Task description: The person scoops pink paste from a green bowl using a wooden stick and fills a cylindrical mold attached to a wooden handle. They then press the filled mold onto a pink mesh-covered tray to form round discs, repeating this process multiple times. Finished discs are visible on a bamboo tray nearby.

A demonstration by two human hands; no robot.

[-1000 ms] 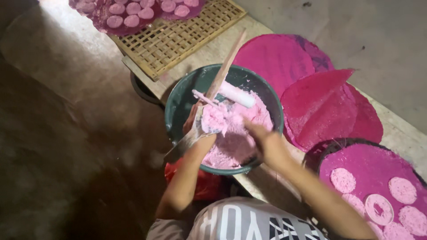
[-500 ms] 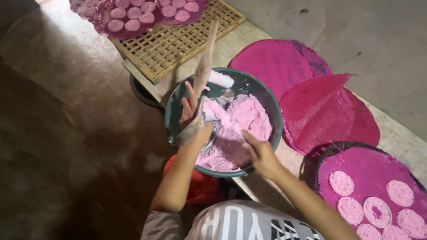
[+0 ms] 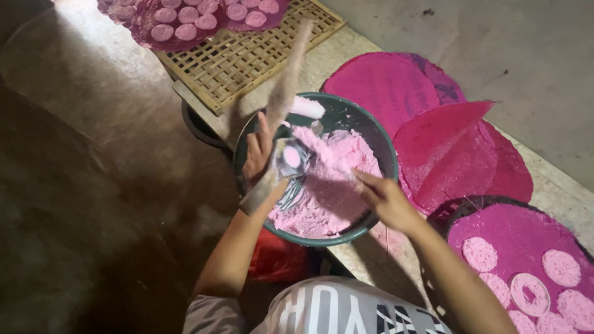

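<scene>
A dark green bowl (image 3: 377,133) holds a mound of pale pink dough (image 3: 328,179). My left hand (image 3: 260,151) is at the bowl's left rim, gripping a small round mould (image 3: 291,158) packed with pink dough, beside a long flat wooden stick (image 3: 286,86) that leans out of the bowl and looks blurred. My right hand (image 3: 387,198) reaches into the bowl from the right, fingertips pressed on the dough. A white cylinder (image 3: 307,107) lies at the bowl's far rim.
Magenta round sheets (image 3: 396,86) and a folded one (image 3: 458,151) lie right of the bowl. A dark round tray (image 3: 513,241) at lower right carries several pink discs. A woven bamboo mat (image 3: 241,59) with more discs (image 3: 185,21) sits behind. Something red (image 3: 278,260) lies below the bowl.
The wooden stick swung from leaning right to nearly upright. My right hand moved from the bowl's centre down to the near right part of the dough. My left hand stayed at the left rim.
</scene>
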